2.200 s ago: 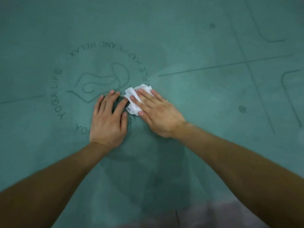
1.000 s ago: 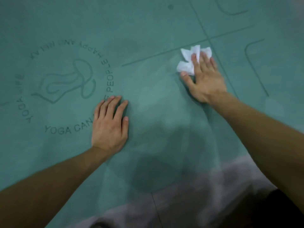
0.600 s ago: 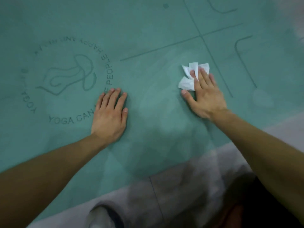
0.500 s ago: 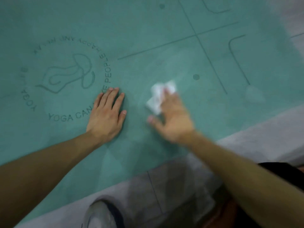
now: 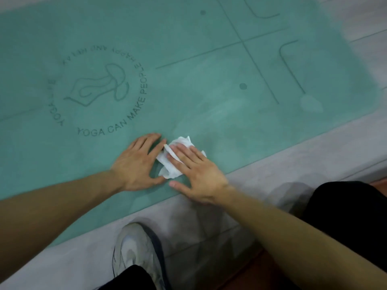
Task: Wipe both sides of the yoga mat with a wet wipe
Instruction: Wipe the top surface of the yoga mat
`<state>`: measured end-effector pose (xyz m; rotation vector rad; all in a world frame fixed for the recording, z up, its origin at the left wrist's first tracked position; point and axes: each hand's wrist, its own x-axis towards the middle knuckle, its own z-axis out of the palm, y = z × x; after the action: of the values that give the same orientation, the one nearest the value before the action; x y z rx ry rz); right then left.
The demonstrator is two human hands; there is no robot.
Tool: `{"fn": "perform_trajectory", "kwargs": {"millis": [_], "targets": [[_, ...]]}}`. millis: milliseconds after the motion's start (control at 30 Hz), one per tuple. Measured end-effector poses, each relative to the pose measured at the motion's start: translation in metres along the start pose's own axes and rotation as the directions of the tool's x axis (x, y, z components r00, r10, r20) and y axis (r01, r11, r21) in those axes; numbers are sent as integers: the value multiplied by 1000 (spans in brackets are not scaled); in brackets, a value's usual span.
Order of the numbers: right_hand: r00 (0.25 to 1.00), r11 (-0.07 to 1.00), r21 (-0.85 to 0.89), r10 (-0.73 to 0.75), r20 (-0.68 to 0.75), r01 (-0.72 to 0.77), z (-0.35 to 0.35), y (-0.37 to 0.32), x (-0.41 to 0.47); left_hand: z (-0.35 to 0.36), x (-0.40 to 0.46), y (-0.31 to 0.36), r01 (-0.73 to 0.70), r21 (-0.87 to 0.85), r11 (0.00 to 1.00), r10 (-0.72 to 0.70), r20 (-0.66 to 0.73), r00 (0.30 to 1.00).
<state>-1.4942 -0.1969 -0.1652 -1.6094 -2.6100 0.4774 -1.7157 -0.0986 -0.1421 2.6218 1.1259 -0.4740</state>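
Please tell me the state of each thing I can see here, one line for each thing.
yoga mat: unrolled flat on the floor, printed side up.
wet wipe: crumpled, lying on the mat near its front edge.
right hand: fingers straight, pressing the wipe down.
left hand: flat on the mat, touching the wipe's left side.
shoe: on the floor beside the mat.

We see a teal yoga mat (image 5: pixel 209 97) lying flat, a crumpled white wet wipe (image 5: pixel 170 164) near its front edge.

Dim, even light, soft shadows on the floor (image 5: pixel 209 227), blurred stretched corners, slight overall softness.
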Motion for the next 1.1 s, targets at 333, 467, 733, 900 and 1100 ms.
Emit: {"fn": "perform_trajectory", "kwargs": {"millis": [333,467,733,900,1100], "targets": [[938,937,58,343,40,-345,3,4,-41,-5,1,18,28,122,992,-44,129,991],[981,973,-137,190,31,-184,-6,31,-61,-9,2,20,34,134,990,-57,170,984],[954,956,6,294,53,-295,11,-21,-65,-10,-3,26,-209,244,947,205,43,978],[887,884,-100,461,18,-457,-9,51,-103,-9,1,35,-384,327,863,391,49,919],[879,877,108,474,-48,-467,9,-7,-71,-5,1,37,-490,311,815,447,200,872]]}}
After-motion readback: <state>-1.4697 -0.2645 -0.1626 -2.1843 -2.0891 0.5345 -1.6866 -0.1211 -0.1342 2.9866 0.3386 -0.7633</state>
